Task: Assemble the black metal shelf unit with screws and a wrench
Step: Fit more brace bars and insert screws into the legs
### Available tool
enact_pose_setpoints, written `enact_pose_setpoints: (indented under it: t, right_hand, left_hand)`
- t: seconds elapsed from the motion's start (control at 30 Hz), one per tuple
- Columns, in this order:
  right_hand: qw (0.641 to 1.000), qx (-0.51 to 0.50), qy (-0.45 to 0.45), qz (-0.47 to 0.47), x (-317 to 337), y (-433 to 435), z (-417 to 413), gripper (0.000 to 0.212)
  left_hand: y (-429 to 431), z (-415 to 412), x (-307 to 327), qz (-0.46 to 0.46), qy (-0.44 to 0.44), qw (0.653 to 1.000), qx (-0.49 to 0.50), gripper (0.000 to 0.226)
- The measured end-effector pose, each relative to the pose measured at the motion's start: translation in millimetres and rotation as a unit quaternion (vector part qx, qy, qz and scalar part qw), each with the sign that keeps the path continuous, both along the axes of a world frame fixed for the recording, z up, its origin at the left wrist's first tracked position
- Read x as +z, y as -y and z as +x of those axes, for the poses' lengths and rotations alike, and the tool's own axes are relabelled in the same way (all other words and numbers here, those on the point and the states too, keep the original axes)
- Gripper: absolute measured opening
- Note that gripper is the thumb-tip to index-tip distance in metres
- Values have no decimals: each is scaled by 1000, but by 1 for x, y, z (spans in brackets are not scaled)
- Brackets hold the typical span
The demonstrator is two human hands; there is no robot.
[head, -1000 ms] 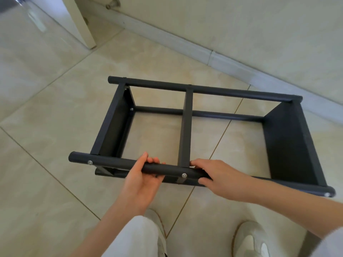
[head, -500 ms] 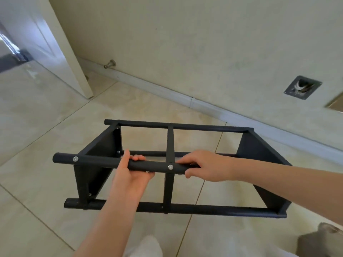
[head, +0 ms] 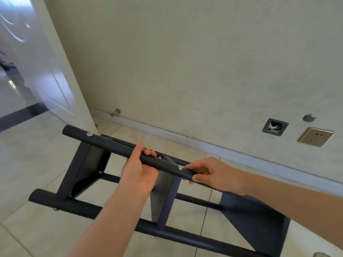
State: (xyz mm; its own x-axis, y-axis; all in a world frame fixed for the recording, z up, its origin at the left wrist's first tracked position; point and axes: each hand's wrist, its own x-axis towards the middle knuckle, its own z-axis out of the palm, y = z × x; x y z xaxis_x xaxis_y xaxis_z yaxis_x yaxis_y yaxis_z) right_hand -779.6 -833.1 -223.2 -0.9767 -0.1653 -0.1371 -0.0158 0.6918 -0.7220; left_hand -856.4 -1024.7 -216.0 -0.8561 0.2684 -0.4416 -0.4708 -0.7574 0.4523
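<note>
Holding the black shelf unit [head: 74, 203] on its side over the tiled floor [head: 27, 164], near the floor's far edge along the wall [head: 185, 62]. Not being able to tell whether the lower tubes are touching the floor or hanging just above it.

Wrapping the left hand [head: 138, 175] round the upper tube [head: 111, 143] from below, curling the fingers [head: 148, 152] over its top. Closing the right hand [head: 213, 173] on the same tube, just beside a screw head [head: 180, 168], thumb under and fingers over. Gripping nothing but that tube with either hand.

Judging the build as nearly finished: seeing the long tubes joined to a left end panel [head: 89, 164], a middle panel [head: 159, 197] and a right end panel [head: 250, 219], with a second screw head [head: 89, 134] seated near the tube's left end and a third screw head [head: 100, 172] inside the left panel. Not being able to check the joints hidden behind the arms. Finding no wrench and no spare screws in view. Guessing at what is left: perhaps a last tightening, then standing the unit upright.

Turning to containers: finding no box, bag or tray for hardware. Noting only an open recessed box [head: 275, 127] in the wall, holding something pale, too small to name. Seeing nothing lying on the unit's panels.
</note>
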Motion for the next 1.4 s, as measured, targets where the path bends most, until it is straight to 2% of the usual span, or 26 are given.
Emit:
enact_pose_setpoints:
  t: [0.13, 0.3, 0.47, 0.5, 0.6, 0.67, 0.8, 0.9, 0.97, 1.13, 1.17, 1.23, 1.3, 1.37, 1.4]
  right_hand:
    - [992, -62, 4, -113, 7, -6, 25, 44]
    - [961, -126, 42, -244, 9, -24, 58, 36]
    - [910, -216, 78, -345, 6, -38, 98, 32]
    - [914, -231, 78, -325, 9, -42, 108, 33]
    - [949, -253, 67, -177, 20, -54, 136, 34]
    - [951, -280, 66, -109, 24, -60, 152, 37]
    - [946, -305, 64, -88, 24, -63, 185, 49]
    - [942, -327, 28, -68, 18, -63, 201, 42]
    - [946, -320, 17, -46, 12, -65, 207, 33]
    - [938, -330, 43, -98, 13, -78, 229, 25]
    - [934, -337, 48, -110, 13, -82, 234, 25]
    - [926, -348, 61, -131, 14, -89, 243, 26]
    - [922, -349, 76, -148, 14, -95, 250, 28]
    - [919, -348, 91, -160, 16, -98, 257, 30]
    - [918, -348, 98, -161, 16, -99, 261, 32]
  left_hand:
    - [-17, 9, 23, -50, -54, 997, -24, 18]
    - [-50, 31, 49, -120, -130, 982, -60, 11]
    - [-89, 70, 67, -204, -200, 951, -114, 10]
    - [-96, 79, 69, -225, -215, 942, -126, 11]
    - [-120, 106, 73, -280, -264, 908, -168, 15]
    - [-137, 125, 73, -308, -289, 884, -199, 15]
    - [-164, 166, 71, -350, -324, 845, -243, 13]
    - [-173, 193, 68, -363, -354, 817, -276, 10]
    - [-175, 205, 68, -385, -388, 782, -300, 11]
    - [-141, 214, 71, -503, -477, 640, -332, 45]
    - [-127, 213, 72, -526, -486, 609, -342, 38]
    - [-98, 209, 71, -571, -485, 551, -366, 11]
    - [-76, 203, 71, -632, -469, 505, -354, 16]
    - [-69, 194, 69, -682, -457, 490, -293, 18]
    - [-69, 192, 68, -683, -455, 507, -265, 19]
